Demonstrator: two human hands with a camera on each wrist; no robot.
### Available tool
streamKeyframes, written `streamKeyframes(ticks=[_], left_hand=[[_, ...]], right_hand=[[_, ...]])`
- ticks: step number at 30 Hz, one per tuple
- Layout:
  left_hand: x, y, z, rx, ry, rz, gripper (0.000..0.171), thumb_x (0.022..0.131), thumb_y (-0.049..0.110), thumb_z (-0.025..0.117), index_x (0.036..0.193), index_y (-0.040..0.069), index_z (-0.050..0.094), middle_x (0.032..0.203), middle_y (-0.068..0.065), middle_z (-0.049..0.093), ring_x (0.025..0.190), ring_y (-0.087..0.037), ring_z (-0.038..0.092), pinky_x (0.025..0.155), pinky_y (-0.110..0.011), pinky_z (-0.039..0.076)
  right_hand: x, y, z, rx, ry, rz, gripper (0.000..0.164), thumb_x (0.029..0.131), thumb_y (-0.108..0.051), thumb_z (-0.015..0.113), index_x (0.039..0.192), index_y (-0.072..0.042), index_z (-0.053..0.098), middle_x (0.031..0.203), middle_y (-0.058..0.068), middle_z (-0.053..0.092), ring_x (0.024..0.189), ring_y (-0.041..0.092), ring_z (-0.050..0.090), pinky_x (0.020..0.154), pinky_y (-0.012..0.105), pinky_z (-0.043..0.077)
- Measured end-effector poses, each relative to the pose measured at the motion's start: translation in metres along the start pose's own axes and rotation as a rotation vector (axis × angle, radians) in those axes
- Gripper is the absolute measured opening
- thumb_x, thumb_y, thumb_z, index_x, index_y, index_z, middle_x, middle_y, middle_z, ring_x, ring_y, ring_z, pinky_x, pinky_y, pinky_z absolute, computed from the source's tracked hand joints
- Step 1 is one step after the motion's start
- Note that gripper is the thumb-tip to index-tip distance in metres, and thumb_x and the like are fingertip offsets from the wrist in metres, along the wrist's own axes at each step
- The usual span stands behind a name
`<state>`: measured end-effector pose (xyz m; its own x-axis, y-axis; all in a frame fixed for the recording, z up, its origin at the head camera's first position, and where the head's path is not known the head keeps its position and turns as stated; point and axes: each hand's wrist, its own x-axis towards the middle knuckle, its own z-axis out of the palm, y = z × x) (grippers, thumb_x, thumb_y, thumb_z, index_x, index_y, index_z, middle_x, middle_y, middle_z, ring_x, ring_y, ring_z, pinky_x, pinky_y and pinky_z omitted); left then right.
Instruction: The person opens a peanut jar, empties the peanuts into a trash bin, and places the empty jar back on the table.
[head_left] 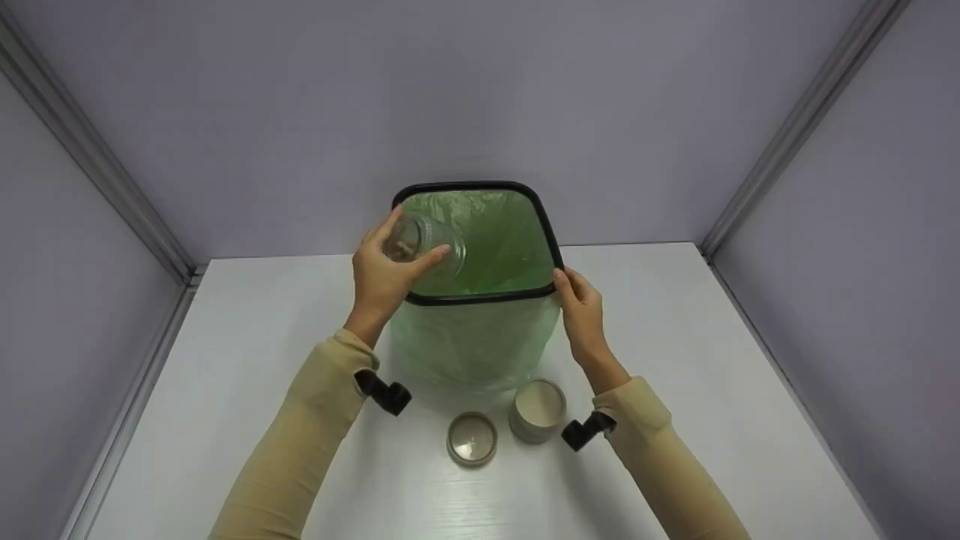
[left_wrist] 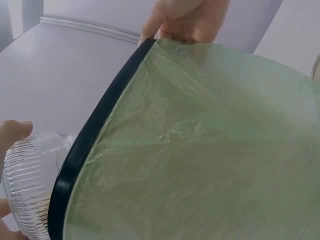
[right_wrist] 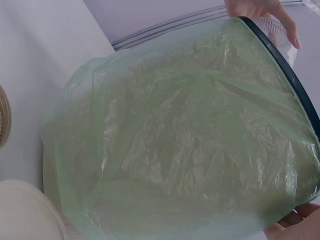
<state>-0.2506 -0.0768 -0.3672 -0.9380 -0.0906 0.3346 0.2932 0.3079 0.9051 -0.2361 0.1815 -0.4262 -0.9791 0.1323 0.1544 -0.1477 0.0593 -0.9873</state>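
My left hand (head_left: 381,279) grips a clear ribbed jar (head_left: 429,238), tipped on its side with its mouth toward the inside of a trash bin. Fingers and thumb wrap round the jar, and something brownish shows through its wall. The bin has a black rim (head_left: 484,298) and a thin green bag (head_left: 502,240) lining it and hanging down outside. My right hand (head_left: 585,309) pinches the rim at its near right corner, thumb on top. In the left wrist view, the jar (left_wrist: 30,175) overlaps the rim's edge.
Close in front of the bin stands a pale round canister (head_left: 538,405). A round lid (head_left: 472,439) lies left of it on the white table (head_left: 262,360). Grey-purple walls (head_left: 465,90) enclose the table's back and sides.
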Motion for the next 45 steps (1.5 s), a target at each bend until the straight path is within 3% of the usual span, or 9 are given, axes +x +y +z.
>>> streamKeyframes(ticks=[7, 12, 14, 16, 18, 23, 39, 45], left_hand=[[-0.0016, 0.0023, 0.0009, 0.05, 0.006, 0.011, 0.082, 0.076, 0.031, 0.082, 0.145, 0.008, 0.042, 0.142, -0.019, 0.049, 0.124, -0.03, 0.049, 0.1, -0.044, 0.044], [-0.0022, 0.0038, 0.0018, 0.081, 0.001, 0.018, 0.083, 0.076, 0.03, 0.082, 0.144, 0.006, 0.043, 0.136, -0.021, 0.051, 0.098, -0.027, 0.05, 0.081, -0.038, 0.043], [-0.0023, 0.0042, 0.0023, 0.109, -0.004, 0.028, 0.083, 0.075, 0.031, 0.083, 0.144, 0.006, 0.044, 0.134, -0.02, 0.053, 0.094, -0.026, 0.053, 0.079, -0.037, 0.045], [-0.0023, 0.0044, 0.0029, 0.127, -0.011, 0.04, 0.083, 0.074, 0.03, 0.083, 0.143, 0.006, 0.045, 0.135, -0.02, 0.053, 0.094, -0.029, 0.058, 0.081, -0.038, 0.05], [-0.0021, 0.0048, 0.0032, 0.143, -0.015, 0.048, 0.083, 0.073, 0.031, 0.084, 0.143, 0.006, 0.046, 0.138, -0.02, 0.052, 0.108, -0.033, 0.059, 0.092, -0.043, 0.05], [-0.0018, 0.0069, 0.0027, 0.169, -0.024, 0.036, 0.085, 0.071, 0.033, 0.085, 0.142, 0.006, 0.047, 0.147, -0.021, 0.045, 0.138, -0.037, 0.039, 0.114, -0.052, 0.034], [-0.0006, 0.0056, 0.0031, 0.19, -0.011, 0.066, 0.084, 0.07, 0.034, 0.086, 0.14, 0.005, 0.049, 0.142, -0.02, 0.051, 0.133, -0.036, 0.044, 0.112, -0.05, 0.036], [0.0006, 0.0078, 0.0024, 0.203, 0.008, 0.123, 0.081, 0.072, 0.035, 0.084, 0.139, 0.005, 0.05, 0.142, -0.02, 0.05, 0.134, -0.036, 0.043, 0.112, -0.05, 0.036]], right_hand=[[-0.0004, 0.0006, 0.0002, 0.01, 0.002, 0.004, 0.042, 0.103, -0.017, 0.042, 0.136, 0.007, 0.047, 0.14, 0.026, 0.05, 0.137, 0.033, 0.044, 0.116, 0.045, 0.034], [-0.0006, -0.0005, 0.0005, 0.003, 0.014, 0.004, 0.042, 0.102, -0.017, 0.043, 0.136, 0.008, 0.047, 0.14, 0.028, 0.049, 0.136, 0.034, 0.044, 0.116, 0.046, 0.034], [-0.001, -0.001, 0.0006, 0.009, 0.018, 0.005, 0.041, 0.102, -0.017, 0.043, 0.136, 0.007, 0.048, 0.14, 0.027, 0.05, 0.136, 0.034, 0.044, 0.116, 0.046, 0.034], [-0.0011, -0.0011, 0.0004, 0.009, 0.019, 0.004, 0.041, 0.102, -0.017, 0.043, 0.135, 0.007, 0.048, 0.139, 0.027, 0.05, 0.135, 0.034, 0.045, 0.115, 0.046, 0.035], [-0.0014, -0.0012, 0.0002, 0.009, 0.016, 0.004, 0.041, 0.102, -0.017, 0.043, 0.136, 0.007, 0.048, 0.139, 0.027, 0.05, 0.135, 0.034, 0.045, 0.116, 0.046, 0.034], [-0.002, -0.0016, 0.0, 0.005, 0.006, 0.001, 0.043, 0.103, -0.017, 0.042, 0.137, 0.009, 0.045, 0.141, 0.028, 0.048, 0.137, 0.036, 0.043, 0.117, 0.046, 0.033], [-0.002, -0.002, 0.001, 0.001, 0.01, -0.002, 0.043, 0.102, -0.017, 0.042, 0.136, 0.009, 0.046, 0.14, 0.029, 0.048, 0.136, 0.036, 0.043, 0.117, 0.046, 0.033], [-0.0022, -0.0011, 0.0014, 0.007, 0.012, -0.008, 0.042, 0.102, -0.016, 0.042, 0.136, 0.009, 0.046, 0.14, 0.029, 0.049, 0.135, 0.036, 0.044, 0.116, 0.046, 0.034]])
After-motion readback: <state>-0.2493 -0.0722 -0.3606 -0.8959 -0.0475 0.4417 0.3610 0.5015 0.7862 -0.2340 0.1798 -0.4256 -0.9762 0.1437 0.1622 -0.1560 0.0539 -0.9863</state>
